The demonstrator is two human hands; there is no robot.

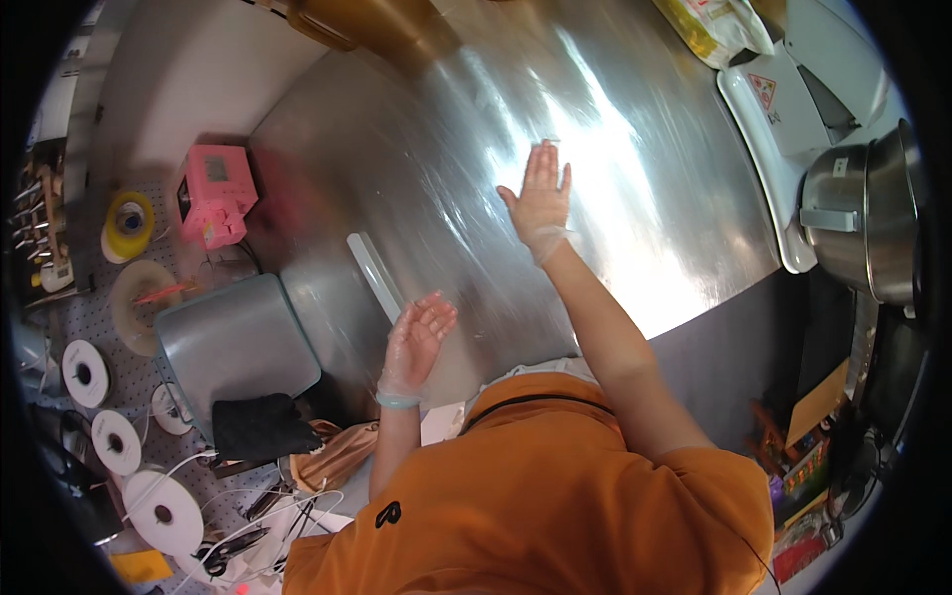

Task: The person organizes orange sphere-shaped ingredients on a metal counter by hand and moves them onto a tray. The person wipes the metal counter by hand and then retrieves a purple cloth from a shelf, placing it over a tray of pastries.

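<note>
Both my hands wear thin clear plastic gloves. My right hand (540, 203) is stretched out over the shiny metal tabletop (426, 188), palm down, its fingers straight and the thumb spread to the side. It holds nothing; whether it touches the metal, I cannot tell. Nearer to my body, my left hand (416, 342) is raised with the palm partly turned up and its fingers loosely bent and apart, also with nothing in it. A pale, straight bar (371, 270) lies on the tabletop just beyond the left hand, partly hidden by it.
A white machine (783, 109) and a steel pot (838, 218) stand on the right. Along the left are a pink device (215, 188), a grey-rimmed tray (243, 342) and several white spools (164, 511) among loose cables. A brown container (367, 20) sits at the far edge.
</note>
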